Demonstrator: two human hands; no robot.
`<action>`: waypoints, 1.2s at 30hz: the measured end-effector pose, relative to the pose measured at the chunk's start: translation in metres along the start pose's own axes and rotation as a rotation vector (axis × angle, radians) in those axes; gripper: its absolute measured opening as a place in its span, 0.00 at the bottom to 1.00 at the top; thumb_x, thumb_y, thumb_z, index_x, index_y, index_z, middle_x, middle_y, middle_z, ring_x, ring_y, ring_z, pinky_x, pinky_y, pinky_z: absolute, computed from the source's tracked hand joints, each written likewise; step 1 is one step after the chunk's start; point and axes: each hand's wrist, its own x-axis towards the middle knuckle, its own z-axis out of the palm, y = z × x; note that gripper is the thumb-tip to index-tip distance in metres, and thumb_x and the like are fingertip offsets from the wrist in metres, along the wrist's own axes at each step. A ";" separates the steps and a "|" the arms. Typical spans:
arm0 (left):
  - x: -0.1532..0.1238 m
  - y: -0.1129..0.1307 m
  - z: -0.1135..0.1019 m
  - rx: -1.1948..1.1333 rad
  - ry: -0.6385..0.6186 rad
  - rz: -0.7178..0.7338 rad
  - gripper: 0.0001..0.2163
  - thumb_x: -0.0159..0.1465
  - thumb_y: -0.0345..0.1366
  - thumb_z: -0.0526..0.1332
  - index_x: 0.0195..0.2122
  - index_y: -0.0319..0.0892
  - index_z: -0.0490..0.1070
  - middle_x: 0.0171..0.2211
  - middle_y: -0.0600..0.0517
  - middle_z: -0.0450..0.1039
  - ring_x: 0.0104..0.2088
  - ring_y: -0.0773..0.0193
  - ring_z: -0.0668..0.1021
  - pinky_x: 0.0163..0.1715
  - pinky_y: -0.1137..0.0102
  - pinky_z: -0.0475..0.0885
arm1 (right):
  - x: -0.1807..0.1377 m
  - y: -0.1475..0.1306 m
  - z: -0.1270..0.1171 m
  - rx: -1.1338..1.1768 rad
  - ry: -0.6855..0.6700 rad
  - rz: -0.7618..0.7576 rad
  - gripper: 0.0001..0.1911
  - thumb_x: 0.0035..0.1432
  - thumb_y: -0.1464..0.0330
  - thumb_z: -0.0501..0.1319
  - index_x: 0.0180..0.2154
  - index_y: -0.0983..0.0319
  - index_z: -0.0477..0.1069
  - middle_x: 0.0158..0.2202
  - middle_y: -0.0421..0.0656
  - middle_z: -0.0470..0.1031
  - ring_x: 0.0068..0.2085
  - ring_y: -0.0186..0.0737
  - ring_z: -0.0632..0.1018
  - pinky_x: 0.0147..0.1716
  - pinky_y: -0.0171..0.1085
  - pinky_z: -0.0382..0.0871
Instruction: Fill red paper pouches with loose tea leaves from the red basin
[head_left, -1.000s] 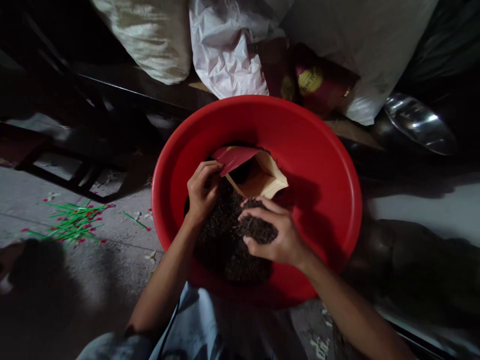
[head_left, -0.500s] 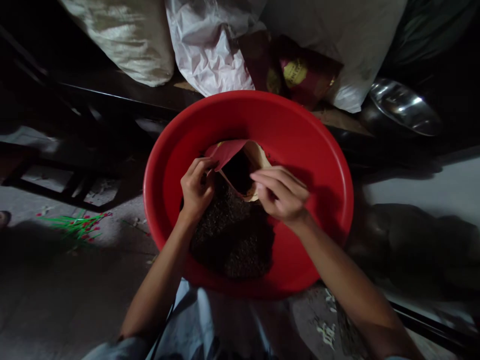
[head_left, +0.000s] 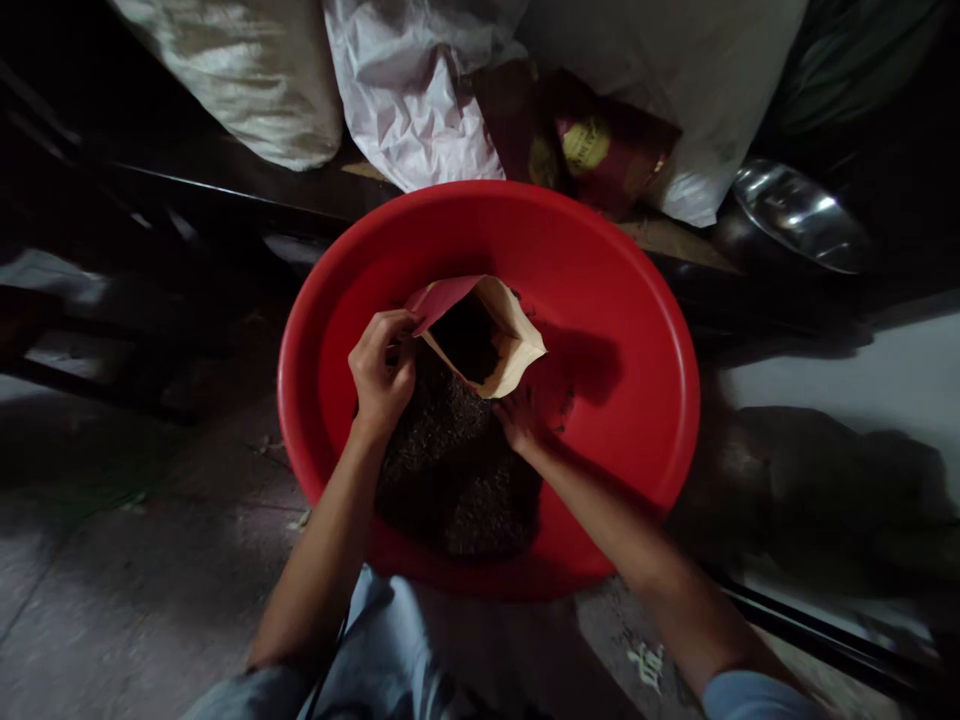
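The filling of a red-faced, tan-lined paper pouch (head_left: pixel 487 335) seems in hand: it stands tilted, mouth open, in a wide round red plastic basin (head_left: pixel 637 300) on a heap of dark loose tea leaves (head_left: pixel 457 470). The left hand (head_left: pixel 382 372) pinches the pouch's red lip. The right hand (head_left: pixel 525 425) sits under its lower edge, fingers hidden, grip uncertain. Another scoop likely needs the mouth held wide; dark leaves already show inside.

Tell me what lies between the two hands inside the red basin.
In the head view, the open paper pouch and dark loose tea lie between the left hand and right hand.
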 end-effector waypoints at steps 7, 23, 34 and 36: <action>0.003 -0.003 0.001 0.007 -0.006 -0.023 0.11 0.66 0.25 0.56 0.45 0.44 0.74 0.43 0.50 0.79 0.45 0.64 0.81 0.43 0.71 0.78 | -0.014 -0.032 0.017 0.201 -0.240 -0.259 0.35 0.71 0.48 0.53 0.72 0.56 0.59 0.74 0.47 0.60 0.74 0.46 0.59 0.73 0.50 0.50; 0.000 -0.006 -0.005 -0.014 -0.025 -0.027 0.14 0.63 0.23 0.57 0.46 0.44 0.75 0.43 0.51 0.79 0.42 0.65 0.82 0.40 0.73 0.78 | -0.069 -0.119 -0.042 0.339 -0.244 -0.162 0.22 0.47 0.66 0.74 0.46 0.58 0.82 0.46 0.44 0.84 0.57 0.53 0.80 0.61 0.48 0.72; -0.002 0.002 -0.006 -0.034 -0.009 -0.043 0.11 0.65 0.25 0.59 0.44 0.44 0.75 0.43 0.51 0.79 0.43 0.64 0.81 0.40 0.72 0.77 | -0.002 -0.202 -0.216 -0.087 0.292 -0.584 0.22 0.57 0.68 0.71 0.54 0.53 0.77 0.54 0.45 0.73 0.55 0.50 0.77 0.57 0.50 0.75; -0.001 0.001 -0.005 -0.015 0.025 -0.066 0.11 0.65 0.25 0.59 0.45 0.44 0.75 0.43 0.51 0.79 0.41 0.65 0.81 0.40 0.72 0.77 | 0.018 -0.203 -0.218 -0.258 0.311 -0.581 0.27 0.60 0.69 0.69 0.61 0.54 0.72 0.54 0.47 0.72 0.56 0.52 0.74 0.58 0.53 0.74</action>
